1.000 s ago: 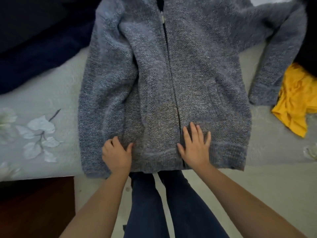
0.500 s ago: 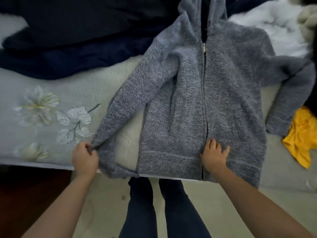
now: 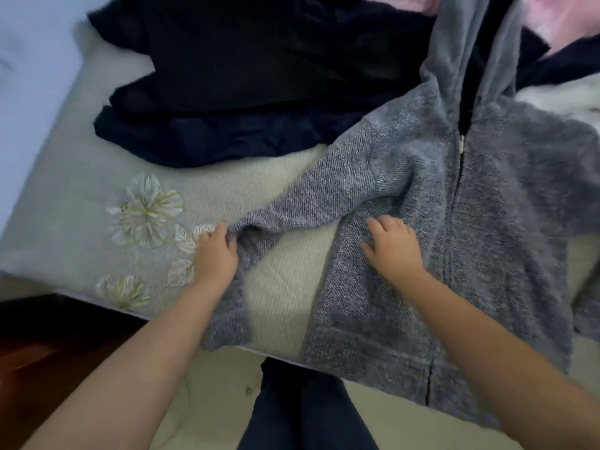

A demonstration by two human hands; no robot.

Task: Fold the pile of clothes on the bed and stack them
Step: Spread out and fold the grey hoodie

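grey zip hoodie (image 3: 487,228) lies front-up on the bed (image 3: 65,196), body on the right side of the scene, hem hanging over the near edge, hood pointing far. its sleeve (image 3: 318,196) runs out left toward the flower print (image 3: 146,209). dark clothes pile (image 3: 246,79) sits far behind it, unfolded.

your left hand (image 3: 216,254) pinches the sleeve near the cuff, fingers curled into the knit. your right hand (image 3: 394,246) lies flat on the hoodie's chest panel just left of the zip, fingers spread and relaxed, pressing, not gripping.

step looks like the sleeve fold. keep the right palm pinning the body so it doesn't slide, then carry the cuff across the chest toward the zip, flat, no twist. the cuff end is bunched and droops off the near edge, so lift it clear first. both forearms reach in from the near side, left wrist low on the bed.
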